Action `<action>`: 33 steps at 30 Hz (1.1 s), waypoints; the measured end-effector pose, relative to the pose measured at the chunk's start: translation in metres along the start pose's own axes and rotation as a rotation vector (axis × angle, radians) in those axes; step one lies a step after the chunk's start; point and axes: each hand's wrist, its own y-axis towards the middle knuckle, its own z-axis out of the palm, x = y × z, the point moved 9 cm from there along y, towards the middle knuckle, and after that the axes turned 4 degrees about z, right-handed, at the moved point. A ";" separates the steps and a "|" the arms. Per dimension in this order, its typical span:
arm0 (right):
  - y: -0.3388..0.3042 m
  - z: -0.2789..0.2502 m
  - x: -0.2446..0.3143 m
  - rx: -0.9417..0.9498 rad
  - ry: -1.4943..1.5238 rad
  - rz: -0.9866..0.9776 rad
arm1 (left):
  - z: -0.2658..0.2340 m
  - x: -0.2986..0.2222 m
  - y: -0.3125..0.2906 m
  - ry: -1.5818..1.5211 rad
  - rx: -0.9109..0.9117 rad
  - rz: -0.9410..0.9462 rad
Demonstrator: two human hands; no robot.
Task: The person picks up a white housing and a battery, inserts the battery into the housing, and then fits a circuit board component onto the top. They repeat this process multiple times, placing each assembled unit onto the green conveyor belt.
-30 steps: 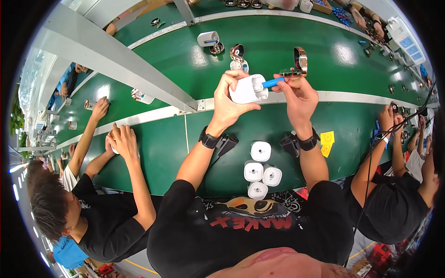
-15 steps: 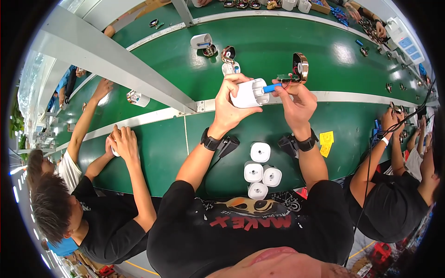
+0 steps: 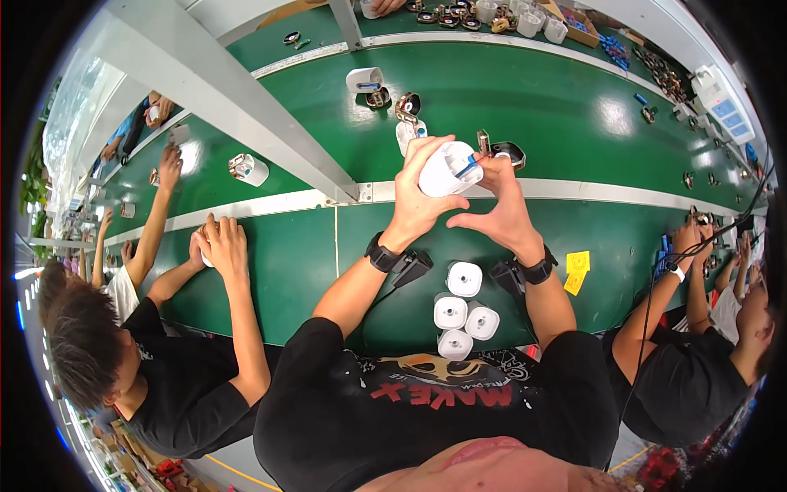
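Observation:
My left hand (image 3: 416, 190) is closed round a hollow white plastic housing (image 3: 440, 170), tilted with its open end toward my right hand. A blue cylindrical battery (image 3: 470, 168) lies mostly inside that opening. My right hand (image 3: 506, 207) has its thumb spread away from the fingers, and its fingertips touch the battery at the housing's rim. Just beyond those fingertips is a gold-rimmed dark cap (image 3: 511, 153); my fingers partly hide it and its link to the battery. Several white housings (image 3: 465, 280) stand together on the near bench, below my hands.
A metal rail (image 3: 590, 189) divides the green bench, and a slanted white post (image 3: 246, 107) rises at left. Opened units (image 3: 408, 107) lie beyond my hands. Yellow paper slips (image 3: 577, 262) lie at right. Co-workers sit on both sides; a black cable (image 3: 656, 271) hangs near the right one.
The blue battery has gone from outside the housing's mouth to mostly inside. My right thumb has come off it, and the gold-rimmed cap has dropped lower and tipped over.

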 end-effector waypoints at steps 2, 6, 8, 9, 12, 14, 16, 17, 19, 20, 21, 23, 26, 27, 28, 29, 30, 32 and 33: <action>0.001 0.000 -0.010 -0.039 -0.105 0.040 | 0.000 -0.004 0.001 0.049 0.017 0.039; 0.000 -0.011 -0.008 -0.120 -0.148 0.078 | 0.015 -0.005 -0.002 -0.130 0.001 -0.019; -0.001 -0.016 -0.007 -0.146 -0.145 0.086 | 0.019 -0.005 -0.003 -0.191 0.049 -0.074; -0.001 -0.017 -0.003 -0.140 -0.175 0.055 | 0.021 -0.005 -0.004 -0.221 0.073 -0.100; -0.004 -0.019 0.003 -0.132 -0.243 -0.012 | 0.023 -0.010 -0.006 -0.241 0.090 -0.123; -0.005 -0.018 -0.001 -0.113 -0.288 0.001 | 0.021 -0.010 -0.007 -0.252 0.096 -0.131; -0.006 -0.023 0.001 -0.120 -0.333 0.009 | 0.026 -0.007 -0.007 -0.280 0.125 -0.124; -0.005 -0.022 0.002 -0.119 -0.342 0.009 | 0.028 -0.006 -0.007 -0.294 0.141 -0.122; -0.004 -0.021 0.005 -0.119 -0.360 0.012 | 0.028 -0.002 -0.004 -0.299 0.154 -0.115; -0.004 -0.023 0.005 -0.128 -0.368 0.019 | 0.027 0.002 -0.005 -0.289 0.166 -0.120; -0.002 -0.023 0.002 -0.093 -0.406 0.062 | 0.027 0.007 -0.005 -0.280 0.178 -0.126; 0.004 -0.021 -0.001 -0.019 -0.475 0.147 | 0.023 0.020 -0.003 -0.262 0.204 -0.204; 0.002 -0.024 0.004 0.150 -0.601 0.252 | 0.025 0.046 -0.009 -0.213 0.237 -0.372; 0.001 -0.024 0.001 0.244 -0.662 0.292 | 0.022 0.055 -0.008 -0.108 0.180 -0.383; -0.005 -0.032 0.000 0.249 -0.661 0.295 | 0.019 0.064 -0.008 -0.003 0.124 -0.394; -0.015 -0.047 -0.003 0.235 -0.664 0.320 | 0.015 0.073 -0.007 0.101 0.069 -0.405; -0.025 -0.059 -0.003 0.227 -0.665 0.343 | 0.014 0.084 -0.007 0.102 0.061 -0.411; -0.049 -0.087 0.007 0.153 -0.686 0.439 | 0.011 0.105 0.001 0.379 0.058 -0.348; -0.065 -0.100 0.007 0.070 -0.702 0.536 | 0.011 0.108 0.004 0.516 0.065 -0.318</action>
